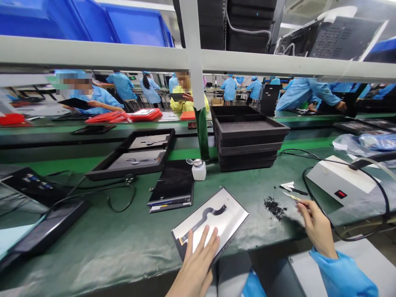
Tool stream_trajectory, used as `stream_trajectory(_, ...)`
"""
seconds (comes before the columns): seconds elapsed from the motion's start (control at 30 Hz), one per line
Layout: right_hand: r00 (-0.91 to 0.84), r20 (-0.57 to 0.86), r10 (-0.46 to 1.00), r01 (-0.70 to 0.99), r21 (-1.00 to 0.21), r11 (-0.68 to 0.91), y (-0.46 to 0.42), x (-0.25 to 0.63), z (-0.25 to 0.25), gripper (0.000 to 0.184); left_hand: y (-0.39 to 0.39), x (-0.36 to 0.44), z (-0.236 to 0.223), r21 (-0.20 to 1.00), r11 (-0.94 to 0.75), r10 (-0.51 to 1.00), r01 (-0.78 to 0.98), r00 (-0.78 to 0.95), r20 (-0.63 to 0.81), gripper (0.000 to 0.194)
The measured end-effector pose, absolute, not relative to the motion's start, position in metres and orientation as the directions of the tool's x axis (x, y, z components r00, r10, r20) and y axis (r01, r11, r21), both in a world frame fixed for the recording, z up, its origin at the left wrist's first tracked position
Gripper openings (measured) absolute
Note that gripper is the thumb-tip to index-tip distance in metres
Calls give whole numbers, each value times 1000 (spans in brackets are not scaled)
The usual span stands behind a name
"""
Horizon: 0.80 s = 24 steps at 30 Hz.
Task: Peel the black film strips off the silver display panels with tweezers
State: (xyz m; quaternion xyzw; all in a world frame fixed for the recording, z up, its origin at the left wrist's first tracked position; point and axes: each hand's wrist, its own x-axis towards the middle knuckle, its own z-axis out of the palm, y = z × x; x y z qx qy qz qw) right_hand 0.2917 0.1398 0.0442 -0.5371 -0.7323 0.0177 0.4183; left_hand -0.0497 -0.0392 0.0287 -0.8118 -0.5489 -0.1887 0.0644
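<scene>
A flat display panel point(233, 212) lies tilted on the green bench, its silvery back up, with a dark curved flex cable point(206, 216) across it. My left hand point(199, 253) rests on the panel's near end, fingers spread. Over to the right, my right hand point(317, 227) pinches a pair of tweezers point(291, 196), whose tips point left. Just below those tips sits a heap of small black scraps point(275, 208). Beyond the tweezers lie a thin black tool point(298, 191) and a crumpled white piece point(287, 186).
A stack of dark panels point(173, 183) stands beside a white dispenser bottle point(199, 171). Behind are a black tray point(133, 159) with panels and stacked black bins point(250, 140). At right, cables loop around a grey box point(337, 179). Co-workers sit across the bench.
</scene>
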Motion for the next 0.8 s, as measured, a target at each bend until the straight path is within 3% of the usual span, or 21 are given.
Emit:
stream_trajectory(0.13,-18,450,893,656,-669,351,78,248,49,40,-37,-45,25,109,-411,857,905,342,387,92)
stream_trajectory(0.3,-428,150,891,492,-789,368,9,195,29,20,-35,-41,16,77,-409,846,909,346,407,87)
stream_trajectory(0.5,-460,243,854,564,-663,493,-13,177,-1,20,-33,-50,6,11,-464,782,886,403,475,67)
stream_trajectory(0.8,-385,359,850,621,-581,526,-9,165,3,24,-37,-48,6,-10,-429,778,903,376,503,64)
